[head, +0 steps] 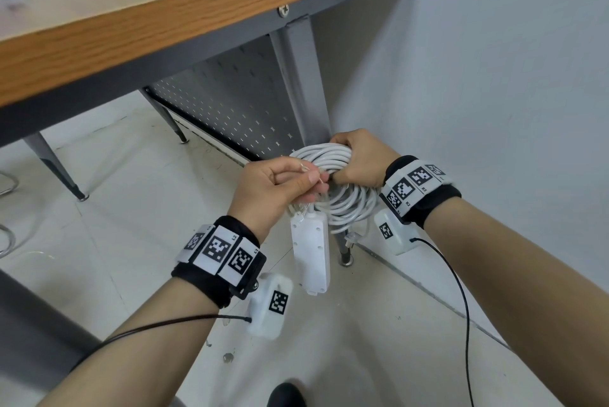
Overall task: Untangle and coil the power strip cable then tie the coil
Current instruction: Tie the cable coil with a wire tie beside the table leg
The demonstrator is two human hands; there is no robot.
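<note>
Head view: right hand (361, 161) has its grip curled round the coiled white cable (342, 189); left hand (280, 187) pinches a thin clear tie (304, 169) beside the coil. The power strip (309, 253) dangles below, over tiled floor (131, 195), beside the wooden desk (164, 21).

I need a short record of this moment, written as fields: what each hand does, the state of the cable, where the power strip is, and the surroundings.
left hand: pinches a thin clear tie at the coil
right hand: grips the coil
cable: white, wound into a round coil, held in the air
power strip: hangs below the coil
tie state: cannot tell if fastened
surroundings: wooden desk, tiled floor, wall
</note>
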